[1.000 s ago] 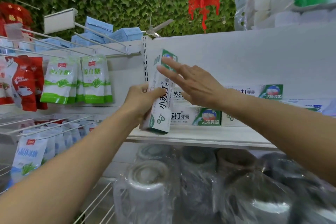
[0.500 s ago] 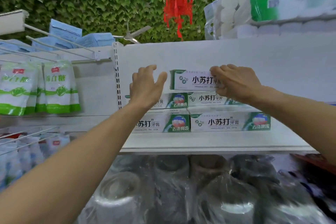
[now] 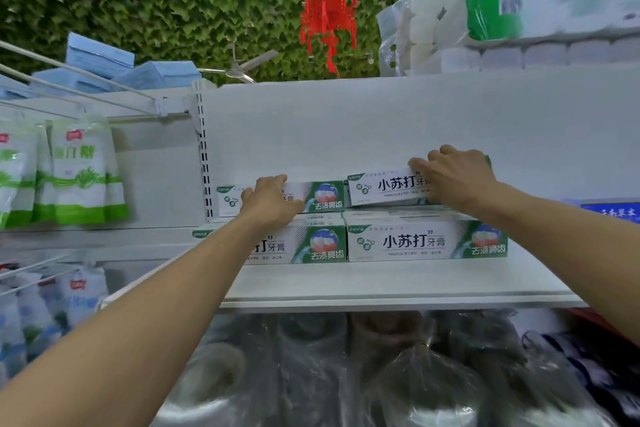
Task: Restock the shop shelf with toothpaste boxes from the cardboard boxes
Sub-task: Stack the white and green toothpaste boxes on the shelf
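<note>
White-and-green toothpaste boxes lie stacked on the white shelf (image 3: 381,284). Two are at the front, the lower left box (image 3: 311,246) and the lower right box (image 3: 426,243). On top of them lie an upper left box (image 3: 322,198) and an upper right box (image 3: 381,187), the latter slightly tilted. My left hand (image 3: 270,204) rests with its fingers laid over the upper left box. My right hand (image 3: 453,180) grips the right end of the upper right box, fingers curled over its top edge. No cardboard box is in view.
Green-and-white pouches (image 3: 79,173) hang on hooks to the left. Toilet-paper packs (image 3: 519,21) and blue packets (image 3: 104,66) sit on top of the unit. Plastic-wrapped pots (image 3: 381,374) fill the level below. A blue box (image 3: 609,211) lies at the far right.
The box first stood upright in my left hand. My right hand then carried it level and lowered it onto the right stack. My left hand dropped onto the upper left box.
</note>
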A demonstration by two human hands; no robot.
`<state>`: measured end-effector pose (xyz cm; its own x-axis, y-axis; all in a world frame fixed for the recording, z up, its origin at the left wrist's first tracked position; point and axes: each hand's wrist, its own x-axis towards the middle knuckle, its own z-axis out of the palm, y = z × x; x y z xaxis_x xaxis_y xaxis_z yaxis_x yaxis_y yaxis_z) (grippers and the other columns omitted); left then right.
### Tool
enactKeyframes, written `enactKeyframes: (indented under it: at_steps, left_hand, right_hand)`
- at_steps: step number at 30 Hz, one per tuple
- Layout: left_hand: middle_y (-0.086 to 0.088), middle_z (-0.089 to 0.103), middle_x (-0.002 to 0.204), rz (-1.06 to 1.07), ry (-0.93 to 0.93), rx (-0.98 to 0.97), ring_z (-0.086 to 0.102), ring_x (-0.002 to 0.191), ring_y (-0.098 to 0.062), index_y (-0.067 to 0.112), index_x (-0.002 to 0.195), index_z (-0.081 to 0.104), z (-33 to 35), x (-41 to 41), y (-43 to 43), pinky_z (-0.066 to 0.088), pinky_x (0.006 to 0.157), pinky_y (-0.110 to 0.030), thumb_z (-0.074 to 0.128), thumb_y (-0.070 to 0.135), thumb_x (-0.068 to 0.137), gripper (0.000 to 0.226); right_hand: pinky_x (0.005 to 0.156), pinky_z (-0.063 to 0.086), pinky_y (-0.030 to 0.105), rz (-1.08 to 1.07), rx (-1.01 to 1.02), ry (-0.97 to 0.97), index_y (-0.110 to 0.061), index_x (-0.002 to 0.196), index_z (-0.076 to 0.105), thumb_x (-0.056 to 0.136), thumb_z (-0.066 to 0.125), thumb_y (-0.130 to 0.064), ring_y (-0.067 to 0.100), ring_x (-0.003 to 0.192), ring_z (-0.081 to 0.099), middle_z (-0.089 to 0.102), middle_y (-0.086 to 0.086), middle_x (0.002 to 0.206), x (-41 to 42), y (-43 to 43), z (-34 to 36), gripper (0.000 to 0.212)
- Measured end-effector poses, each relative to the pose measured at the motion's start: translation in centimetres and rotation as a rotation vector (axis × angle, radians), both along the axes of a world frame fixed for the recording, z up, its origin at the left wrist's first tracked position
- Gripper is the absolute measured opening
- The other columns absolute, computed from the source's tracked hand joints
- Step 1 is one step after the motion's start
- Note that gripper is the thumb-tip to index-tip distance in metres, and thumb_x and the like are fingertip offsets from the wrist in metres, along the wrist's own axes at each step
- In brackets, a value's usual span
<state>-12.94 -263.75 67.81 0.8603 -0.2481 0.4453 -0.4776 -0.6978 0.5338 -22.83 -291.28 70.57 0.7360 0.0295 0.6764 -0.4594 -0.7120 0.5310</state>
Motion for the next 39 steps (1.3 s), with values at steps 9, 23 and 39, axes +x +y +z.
enactKeyframes:
  at_steps: [9, 23, 39]
  left_hand:
    - [-0.004, 0.028, 0.154, 0.033, -0.035, 0.042, 0.02, 0.142, -0.034, 0.02, 0.152, 0.023, -0.4, 0.8, -0.3, 0.027, 0.114, -0.048, 0.06, 0.04, 0.09, 0.076]
    - [-0.005, 0.026, 0.154, 0.011, -0.021, 0.019, 0.022, 0.14, -0.032, 0.018, 0.152, 0.022, -0.3, -0.3, -0.1, 0.03, 0.108, -0.045, 0.061, 0.037, 0.09, 0.076]
    - [-0.002, 0.046, 0.145, -0.126, -0.123, -0.063, 0.046, 0.129, -0.021, 0.018, 0.142, 0.043, -1.4, -4.4, 3.8, 0.04, 0.106, -0.036, 0.059, 0.032, 0.093, 0.054]
  right_hand:
    - [0.047, 0.021, 0.026, 0.049, 0.123, 0.045, -0.021, 0.129, 0.045, 0.094, 0.054, -0.021, 0.02, 0.102, 0.05, 0.06, 0.0, 0.105, 1.8, 0.1, -1.3, 0.037]
    - [0.063, 0.034, 0.033, 0.122, 0.285, 0.041, -0.023, 0.13, 0.045, 0.094, 0.045, -0.019, 0.026, 0.105, 0.05, 0.052, 0.006, 0.113, 1.9, 2.5, -1.5, 0.035]
    - [0.095, 0.04, 0.038, 0.29, 0.671, 0.161, -0.028, 0.141, 0.041, 0.095, 0.046, -0.025, 0.022, 0.129, 0.045, 0.044, -0.001, 0.145, -2.0, 9.1, -1.8, 0.047]
